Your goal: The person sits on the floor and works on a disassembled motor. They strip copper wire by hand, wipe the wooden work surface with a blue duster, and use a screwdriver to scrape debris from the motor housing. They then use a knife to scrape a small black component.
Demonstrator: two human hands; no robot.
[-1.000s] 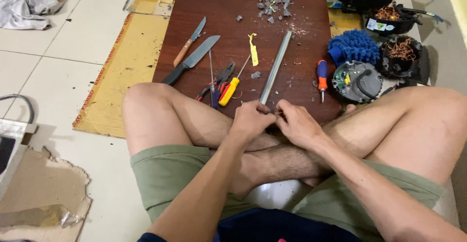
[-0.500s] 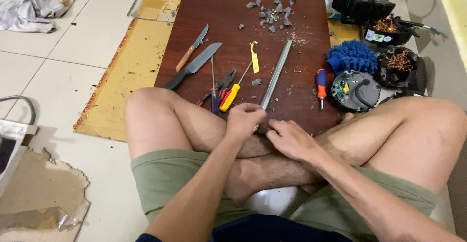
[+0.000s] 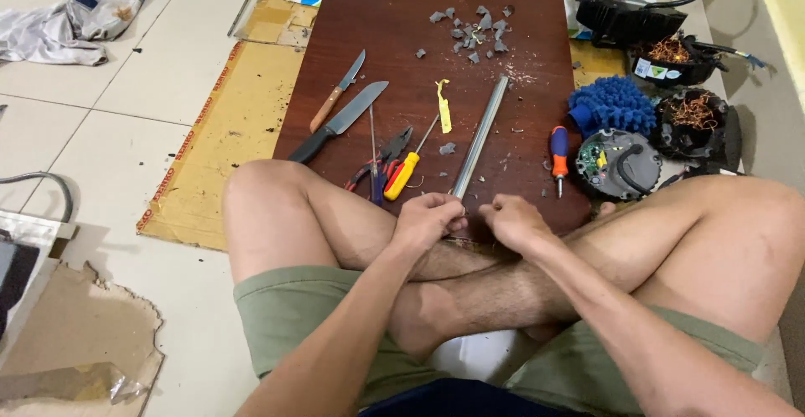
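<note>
The metal rod is a long, slim, grey bar with a dull sheen, lying slantwise across the dark red-brown wooden board on the tiled floor, its far end pointing toward a scatter of grey broken bits and its near end reaching the person's crossed legs. There the left hand is curled into a closed grip right at the rod's near end; whether the fingers actually clasp it cannot be told, since the knuckles hide the tip. The right hand sits just beside it, also curled shut, and what it holds, if anything, is hidden. A flattened cardboard sheet lies under the board's left edge. To the right, off the board, are a round motor housing with a circuit board inside, a blue shaggy cloth and two black casings with copper windings. On the board left of the rod lie a large black-handled knife, a smaller wooden-handled knife, pliers, a yellow-handled screwdriver and a yellow tag; an orange-handled screwdriver lies to the rod's right.
</note>
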